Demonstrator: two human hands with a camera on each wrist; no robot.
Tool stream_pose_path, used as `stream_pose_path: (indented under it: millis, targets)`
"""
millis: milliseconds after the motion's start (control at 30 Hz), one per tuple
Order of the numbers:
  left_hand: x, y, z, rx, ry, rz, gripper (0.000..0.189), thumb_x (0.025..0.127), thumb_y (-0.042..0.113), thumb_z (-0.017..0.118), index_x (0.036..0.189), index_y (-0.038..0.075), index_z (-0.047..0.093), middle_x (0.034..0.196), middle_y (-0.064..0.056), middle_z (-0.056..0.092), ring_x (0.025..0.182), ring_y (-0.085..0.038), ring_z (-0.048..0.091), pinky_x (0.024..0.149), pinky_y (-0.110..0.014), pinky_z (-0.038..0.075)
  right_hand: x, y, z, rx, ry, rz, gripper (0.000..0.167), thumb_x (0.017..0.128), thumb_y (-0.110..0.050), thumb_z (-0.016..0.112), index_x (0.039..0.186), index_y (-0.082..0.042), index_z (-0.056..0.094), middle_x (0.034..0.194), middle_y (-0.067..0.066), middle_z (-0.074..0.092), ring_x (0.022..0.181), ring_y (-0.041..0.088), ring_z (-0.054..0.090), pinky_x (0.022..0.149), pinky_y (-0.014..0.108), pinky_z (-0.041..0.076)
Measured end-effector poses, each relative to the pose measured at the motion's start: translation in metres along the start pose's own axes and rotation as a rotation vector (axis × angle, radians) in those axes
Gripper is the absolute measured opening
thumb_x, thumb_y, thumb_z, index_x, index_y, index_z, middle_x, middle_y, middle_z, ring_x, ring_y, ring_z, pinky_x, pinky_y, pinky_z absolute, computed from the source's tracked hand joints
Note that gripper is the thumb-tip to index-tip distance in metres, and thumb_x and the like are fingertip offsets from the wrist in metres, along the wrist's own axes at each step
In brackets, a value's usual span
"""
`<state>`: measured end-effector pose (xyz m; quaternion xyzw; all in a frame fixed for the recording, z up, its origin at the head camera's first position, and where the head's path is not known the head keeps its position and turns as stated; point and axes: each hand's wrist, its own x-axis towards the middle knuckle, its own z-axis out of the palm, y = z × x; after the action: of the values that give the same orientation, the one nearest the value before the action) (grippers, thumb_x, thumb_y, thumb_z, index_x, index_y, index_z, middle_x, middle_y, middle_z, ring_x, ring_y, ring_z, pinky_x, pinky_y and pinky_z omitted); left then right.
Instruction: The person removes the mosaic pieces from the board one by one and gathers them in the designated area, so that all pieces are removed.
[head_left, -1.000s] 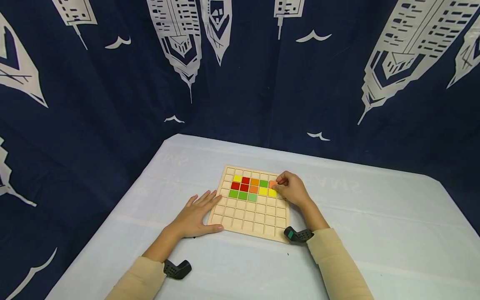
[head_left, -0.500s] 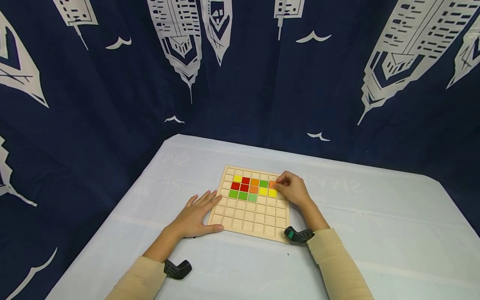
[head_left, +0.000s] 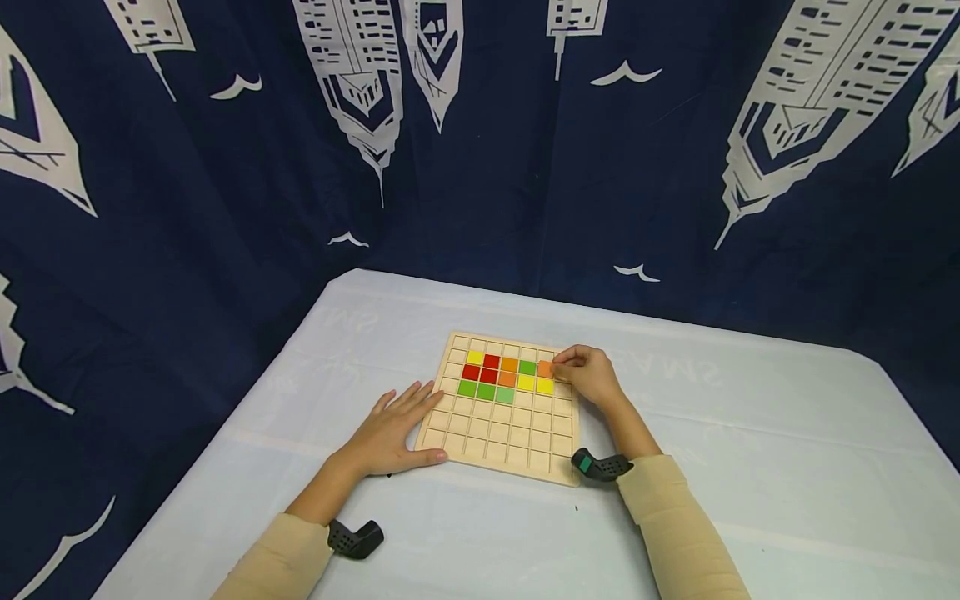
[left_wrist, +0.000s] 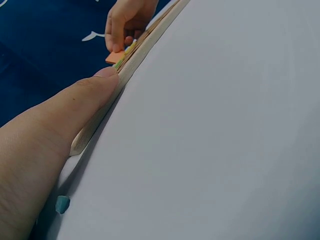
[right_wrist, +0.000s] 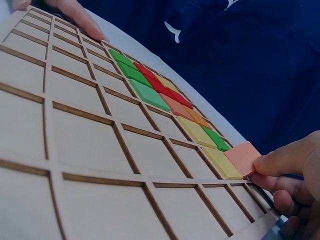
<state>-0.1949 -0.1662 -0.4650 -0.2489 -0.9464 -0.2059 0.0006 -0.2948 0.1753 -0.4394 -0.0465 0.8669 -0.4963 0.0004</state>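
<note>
A square wooden grid board (head_left: pixel 498 433) lies on the table. My right hand (head_left: pixel 588 375) pinches an orange square tile (right_wrist: pixel 242 156) between thumb and fingers, at the board's right side. In the right wrist view the tile is tilted and overlaps a yellow tile (right_wrist: pixel 222 164) and a green tile (right_wrist: pixel 216 139). My left hand (head_left: pixel 393 429) is spread over the board's left edge, its thumb at the near corner. Red tiles (head_left: pixel 489 375), green tiles (head_left: pixel 477 389) and other yellow and orange ones sit in cells of the upper rows.
White cloth covers the table (head_left: pixel 750 467). Behind it hangs a dark blue curtain (head_left: pixel 480 183) with a white building print. Each wrist wears a black device, such as the right wrist camera (head_left: pixel 600 465) near the board's lower right corner.
My right hand and wrist have shifted slightly to the right, the fingers still pinching the orange tile. The left hand and the board stay where they were.
</note>
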Motion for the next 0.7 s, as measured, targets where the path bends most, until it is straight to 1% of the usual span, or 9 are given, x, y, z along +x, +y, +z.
stream_pose_path:
  millis: [133, 300, 500, 700]
  targets:
    - [0.0, 0.0, 0.0, 0.0, -0.002, -0.003, 0.094, 0.082, 0.069, 0.06, 0.154, 0.016, 0.031, 0.16, -0.004, 0.022, 0.148, -0.026, 0.014, 0.115, -0.056, 0.01, -0.001, 0.0, -0.001, 0.025, 0.004, 0.018, 0.015, 0.087, -0.006, 0.07, 0.096, 0.005, 0.068, 0.079, 0.006, 0.068, 0.07, 0.013, 0.057, 0.061, 0.021, 0.045]
    - [0.0, 0.0, 0.0, 0.002, -0.004, -0.007, 0.094, 0.081, 0.069, 0.059, 0.154, 0.017, 0.031, 0.16, -0.004, 0.022, 0.148, -0.025, 0.014, 0.115, -0.056, 0.01, -0.002, 0.001, -0.005, 0.027, 0.016, 0.042, 0.015, 0.088, -0.01, 0.07, 0.097, 0.002, 0.068, 0.08, 0.004, 0.067, 0.073, 0.015, 0.055, 0.063, 0.024, 0.043]
    - [0.001, -0.001, 0.001, 0.003, -0.001, -0.005, 0.094, 0.081, 0.07, 0.059, 0.155, 0.017, 0.031, 0.16, -0.004, 0.022, 0.148, -0.025, 0.014, 0.115, -0.056, 0.01, -0.003, 0.004, -0.011, 0.037, 0.016, 0.044, 0.018, 0.088, -0.011, 0.07, 0.099, 0.003, 0.067, 0.079, 0.002, 0.066, 0.072, 0.014, 0.054, 0.061, 0.024, 0.043]
    - [0.0, -0.001, 0.001, 0.005, 0.001, -0.004, 0.094, 0.081, 0.07, 0.059, 0.155, 0.017, 0.031, 0.16, -0.004, 0.022, 0.148, -0.025, 0.014, 0.115, -0.056, 0.01, -0.003, 0.007, -0.017, 0.044, 0.022, 0.049, 0.018, 0.089, -0.012, 0.07, 0.099, 0.003, 0.067, 0.079, -0.001, 0.067, 0.074, 0.012, 0.055, 0.065, 0.025, 0.043]
